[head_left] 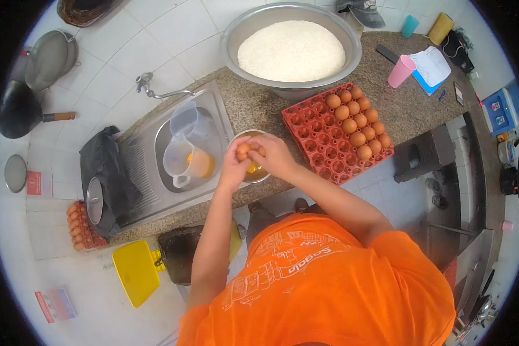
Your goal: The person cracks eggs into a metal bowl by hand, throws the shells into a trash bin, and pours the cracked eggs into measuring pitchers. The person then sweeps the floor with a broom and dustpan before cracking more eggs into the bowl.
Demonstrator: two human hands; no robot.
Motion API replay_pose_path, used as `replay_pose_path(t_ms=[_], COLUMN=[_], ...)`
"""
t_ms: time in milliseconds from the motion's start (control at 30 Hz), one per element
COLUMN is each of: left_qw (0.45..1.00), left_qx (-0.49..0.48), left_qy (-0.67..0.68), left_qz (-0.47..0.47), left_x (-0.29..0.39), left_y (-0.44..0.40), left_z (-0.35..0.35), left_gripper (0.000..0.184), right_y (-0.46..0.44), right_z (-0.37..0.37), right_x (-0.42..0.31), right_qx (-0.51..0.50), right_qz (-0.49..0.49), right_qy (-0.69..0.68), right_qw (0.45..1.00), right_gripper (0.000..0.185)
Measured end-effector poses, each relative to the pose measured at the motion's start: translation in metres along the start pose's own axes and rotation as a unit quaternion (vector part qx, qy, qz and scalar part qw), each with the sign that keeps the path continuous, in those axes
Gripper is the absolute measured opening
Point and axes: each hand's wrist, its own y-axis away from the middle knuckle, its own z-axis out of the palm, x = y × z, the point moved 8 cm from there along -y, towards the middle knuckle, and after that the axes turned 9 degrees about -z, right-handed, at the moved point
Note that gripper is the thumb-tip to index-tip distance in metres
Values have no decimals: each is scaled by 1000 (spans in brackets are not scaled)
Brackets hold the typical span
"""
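Both of my hands meet over a small metal bowl (258, 177) at the counter's front edge. Fingers of my left hand (234, 165) and my right hand (273, 154) are wrapped round a brown egg (244, 151). Yellow egg content (252, 167) shows in the bowl beneath them. Right of the bowl lies a red egg tray (323, 138), with several brown eggs in its right part and bare pockets on its left. In the sink on the left, a clear jug (177, 158) has orange-yellow content, and another clear jug (185, 122) stands behind it.
A large metal basin (229, 49) of white powder stands behind the tray. The sink (224, 109) has a tap (155, 91) behind it. Black plastic (106, 155) covers part of the drainboard. Farther right are a pink cup (401, 71) and papers (431, 66).
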Motion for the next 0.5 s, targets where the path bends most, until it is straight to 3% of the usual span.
replay_pose_path(t_ms=[33, 100, 167, 200, 233, 300, 367, 400, 433, 467, 500], left_qw=[1000, 943, 896, 876, 855, 876, 887, 887, 909, 767, 767], left_qx=[-4, 21, 9, 9, 9, 131, 272, 274, 405, 462, 461], left_qy=[2, 332, 437, 472, 506, 447, 371, 370, -8, -385, -389], left_qz=[-1, -13, 79, 98, 117, 128, 46, 44, -98, -222, -221], left_x=[-4, -15, 5, 3, -2, -26, -60, -74, -93, -96, -104], left_y=[2, 18, 63, 91, 124, 203, 280, 308, 337, 351, 344], left_z=[-2, -33, -74, -106, -139, -202, -240, -255, -280, -295, -297], left_gripper=[62, 51, 36, 30, 26, 22, 35, 35, 37, 40, 40], right_y=[0, -2, 1, 6, 12, 30, 43, 45, 47, 49, 51], right_z=[-5, -32, -90, -122, -152, -202, -226, -226, -226, -226, -226], right_x=[2, 1, -7, -6, 4, 20, 29, 31, 35, 38, 40], right_qx=[-25, -54, -19, -20, -55, -83, -119, -122, -130, -136, -135], right_qz=[-7, -10, -12, 18, 107, 193, 229, 229, 240, 251, 254], right_qy=[27, 79, 187, 278, 335, 476, 486, 484, 491, 498, 496], right_qw=[999, 995, 982, 960, 934, 854, 835, 836, 827, 819, 820], right_gripper=[28, 32, 37, 39, 43, 47, 51, 51, 53, 55, 55])
